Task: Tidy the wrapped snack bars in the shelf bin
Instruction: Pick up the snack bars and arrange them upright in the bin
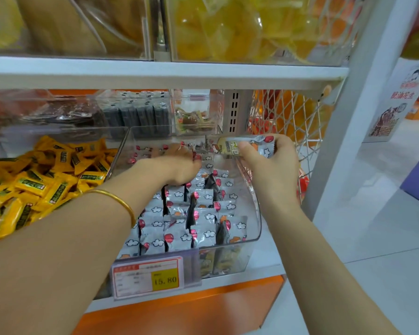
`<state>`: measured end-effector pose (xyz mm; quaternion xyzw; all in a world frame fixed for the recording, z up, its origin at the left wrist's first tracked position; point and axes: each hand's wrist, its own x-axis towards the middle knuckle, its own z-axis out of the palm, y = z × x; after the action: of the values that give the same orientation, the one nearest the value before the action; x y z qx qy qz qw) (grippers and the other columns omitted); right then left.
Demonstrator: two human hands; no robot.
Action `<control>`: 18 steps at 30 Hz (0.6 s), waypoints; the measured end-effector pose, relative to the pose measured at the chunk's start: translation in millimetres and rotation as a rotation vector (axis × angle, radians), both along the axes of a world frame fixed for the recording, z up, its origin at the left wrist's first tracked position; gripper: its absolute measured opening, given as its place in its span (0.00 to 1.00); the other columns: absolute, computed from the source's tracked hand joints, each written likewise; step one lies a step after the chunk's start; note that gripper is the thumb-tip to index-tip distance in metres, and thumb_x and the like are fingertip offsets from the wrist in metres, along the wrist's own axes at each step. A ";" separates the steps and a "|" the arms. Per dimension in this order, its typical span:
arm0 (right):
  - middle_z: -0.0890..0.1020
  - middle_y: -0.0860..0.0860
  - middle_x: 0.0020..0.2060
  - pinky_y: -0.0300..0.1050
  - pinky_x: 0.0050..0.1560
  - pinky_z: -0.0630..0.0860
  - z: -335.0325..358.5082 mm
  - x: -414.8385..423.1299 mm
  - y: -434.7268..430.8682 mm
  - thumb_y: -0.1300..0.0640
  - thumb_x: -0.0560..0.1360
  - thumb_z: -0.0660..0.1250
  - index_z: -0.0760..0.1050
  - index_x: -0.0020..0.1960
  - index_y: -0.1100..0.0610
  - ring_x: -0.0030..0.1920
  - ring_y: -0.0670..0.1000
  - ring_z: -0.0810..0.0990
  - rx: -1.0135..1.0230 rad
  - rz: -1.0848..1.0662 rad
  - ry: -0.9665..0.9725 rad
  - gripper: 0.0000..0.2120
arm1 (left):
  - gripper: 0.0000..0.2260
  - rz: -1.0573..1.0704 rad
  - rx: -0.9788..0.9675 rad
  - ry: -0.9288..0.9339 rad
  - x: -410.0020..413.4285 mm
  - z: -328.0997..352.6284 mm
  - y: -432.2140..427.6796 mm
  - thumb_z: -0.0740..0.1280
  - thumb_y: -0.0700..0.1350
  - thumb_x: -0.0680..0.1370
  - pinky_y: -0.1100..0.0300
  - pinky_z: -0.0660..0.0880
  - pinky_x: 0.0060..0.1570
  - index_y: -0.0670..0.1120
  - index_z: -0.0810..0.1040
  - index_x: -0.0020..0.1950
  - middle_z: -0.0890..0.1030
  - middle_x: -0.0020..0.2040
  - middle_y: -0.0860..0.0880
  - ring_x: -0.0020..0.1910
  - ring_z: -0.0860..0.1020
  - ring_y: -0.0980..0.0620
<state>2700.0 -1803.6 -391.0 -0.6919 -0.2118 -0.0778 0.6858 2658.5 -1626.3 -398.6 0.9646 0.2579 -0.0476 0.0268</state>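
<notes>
right grip (273,160) pinches one bar (246,147) over bin (257,213) far right corner. left grip (177,163) on bars (179,221) at far end, fingers hidden, can't tell if gripping.

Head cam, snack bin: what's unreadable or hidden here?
- Left hand fingertips: head view, buried among the snack bars; grip unclear.
- Held bars in the right hand: count hidden by its fingers.
- Price tag small print: blurred; only 15.80 reads.
- Upper bins: cut off by top edge.
</notes>
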 end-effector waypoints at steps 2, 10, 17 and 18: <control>0.75 0.42 0.40 0.26 0.35 0.68 0.3 0.6 0.0 0.54 0.71 0.71 0.72 0.51 0.54 0.38 0.39 0.72 0.004 0.000 0.006 0.12 | 0.23 0.008 -0.009 0.014 -2.3 -0.7 -0.4 0.44 0.55 0.80 0.39 0.47 0.70 0.44 0.64 0.68 0.58 0.75 0.43 0.75 0.52 0.45; 0.74 0.42 0.38 0.23 0.34 0.67 -0.3 -0.5 0.4 0.56 0.72 0.71 0.72 0.51 0.56 0.36 0.37 0.72 -0.002 0.003 -0.025 0.11 | 0.17 -0.032 -0.048 -0.094 -17.4 6.9 -11.5 0.46 0.52 0.81 0.39 0.62 0.64 0.45 0.68 0.41 0.69 0.48 0.42 0.52 0.69 0.43; 0.75 0.43 0.36 0.26 0.34 0.70 28.4 6.0 24.9 0.60 0.72 0.70 0.68 0.41 0.49 0.36 0.40 0.74 -0.174 0.135 -0.181 0.12 | 0.21 -0.069 0.003 -0.104 -33.3 0.4 -16.6 0.45 0.53 0.81 0.41 0.54 0.67 0.46 0.71 0.64 0.67 0.66 0.43 0.67 0.63 0.44; 0.76 0.44 0.37 0.27 0.35 0.72 33.3 9.7 35.1 0.61 0.72 0.70 0.70 0.42 0.52 0.38 0.43 0.76 -0.229 0.165 -0.199 0.09 | 0.21 -0.067 -0.002 -0.102 -34.2 0.2 -16.8 0.45 0.53 0.81 0.41 0.54 0.67 0.46 0.71 0.64 0.67 0.66 0.43 0.67 0.63 0.44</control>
<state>2709.7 -1768.5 -357.7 -0.7346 -0.3423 -0.0647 0.5823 2624.3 -1643.1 -398.4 0.9739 0.2237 0.0004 0.0390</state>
